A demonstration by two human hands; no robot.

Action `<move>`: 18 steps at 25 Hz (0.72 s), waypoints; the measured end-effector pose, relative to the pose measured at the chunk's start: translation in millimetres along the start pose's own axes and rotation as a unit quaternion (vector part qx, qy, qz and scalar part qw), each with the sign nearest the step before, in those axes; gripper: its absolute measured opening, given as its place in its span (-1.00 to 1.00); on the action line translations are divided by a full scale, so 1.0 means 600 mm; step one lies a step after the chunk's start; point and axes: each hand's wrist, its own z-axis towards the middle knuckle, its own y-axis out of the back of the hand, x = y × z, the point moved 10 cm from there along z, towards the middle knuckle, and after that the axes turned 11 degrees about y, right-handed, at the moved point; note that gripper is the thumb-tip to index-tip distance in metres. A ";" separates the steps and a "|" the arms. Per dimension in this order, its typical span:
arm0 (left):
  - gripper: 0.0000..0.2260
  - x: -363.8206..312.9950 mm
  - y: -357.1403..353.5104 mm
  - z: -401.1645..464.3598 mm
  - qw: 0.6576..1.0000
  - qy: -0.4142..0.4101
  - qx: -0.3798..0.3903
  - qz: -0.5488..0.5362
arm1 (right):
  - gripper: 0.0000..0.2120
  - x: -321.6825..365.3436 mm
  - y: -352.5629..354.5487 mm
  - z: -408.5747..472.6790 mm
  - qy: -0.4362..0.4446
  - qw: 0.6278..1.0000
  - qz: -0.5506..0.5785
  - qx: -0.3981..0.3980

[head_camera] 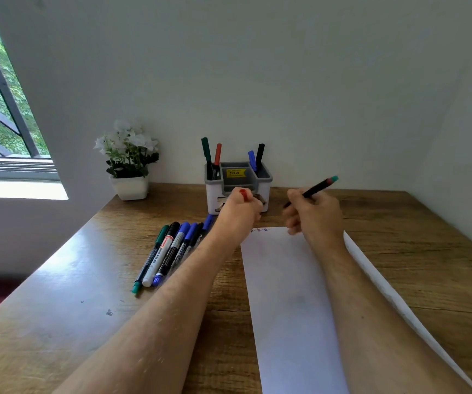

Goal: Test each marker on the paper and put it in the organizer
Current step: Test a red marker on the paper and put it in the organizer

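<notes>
My table at lower left is grained wood with a soft sheen; the paper looks matt; the organizer is smooth plastic.

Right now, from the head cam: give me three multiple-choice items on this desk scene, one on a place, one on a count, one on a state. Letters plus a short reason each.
1. Where do the loose markers lie?
A. left of the paper
B. on the paper
C. behind the organizer

2. How many markers stand in the organizer?
A. two
B. four
C. six

3. What does the right hand hold?
A. nothing
B. a flower pot
C. a dark marker

Key: 1 A, the row lies on the wood left of the sheet. 2 B, green and red stand left, blue and black right. 3 C, the fingers curl round its barrel, teal end up.
</notes>
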 end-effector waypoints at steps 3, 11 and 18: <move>-0.76 0.016 -0.012 0.007 0.978 -0.008 -0.007 0.209 | -0.76 -0.014 -0.004 0.000 -0.004 0.996 -0.086 0.014; -0.64 0.026 -0.017 0.016 0.959 0.010 -0.012 0.284 | -0.94 -0.033 -0.026 0.001 -0.043 0.983 -0.157 0.080; -0.71 0.025 -0.022 0.015 0.955 0.006 -0.008 0.298 | -0.92 -0.026 -0.028 0.004 -0.023 0.977 -0.186 0.101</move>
